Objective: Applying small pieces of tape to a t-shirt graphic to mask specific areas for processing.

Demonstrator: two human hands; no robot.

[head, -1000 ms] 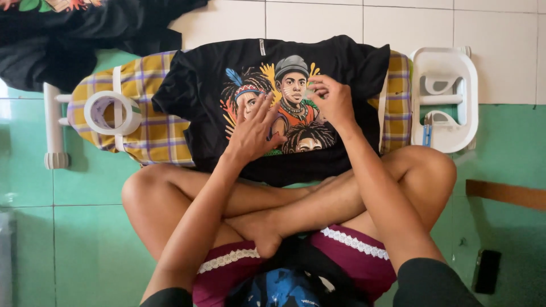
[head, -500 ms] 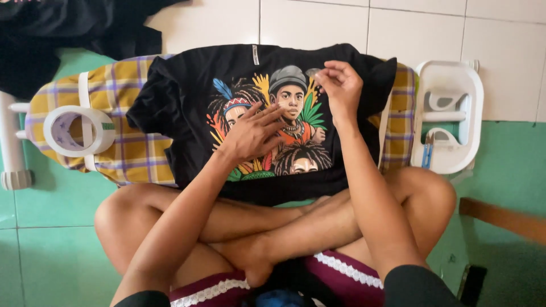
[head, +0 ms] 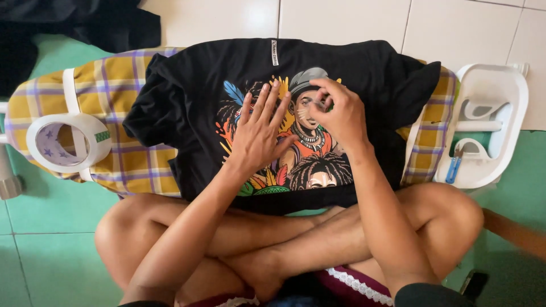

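While the left hand (head: pixel 259 133) lies flat with its fingers spread on the printed picture of the black T-shirt (head: pixel 273 122), the right hand (head: pixel 335 113) has drawn its fingertips together into a pinch over the painted face, where half a second ago it sat further right near the shirt's edge. The two hands are now close together but not touching. What the pinch holds, cloth or something small on the print, cannot be told. The shirt lies face up across the yellow checked ironing board (head: pixel 122 142), collar on the far side, hem over the person's crossed legs. A white ring stand (head: pixel 68 145) sits at the board's left end and a white iron rest (head: pixel 489 133) at its right. The view has closed in, so the shirt fills more of the frame than before.
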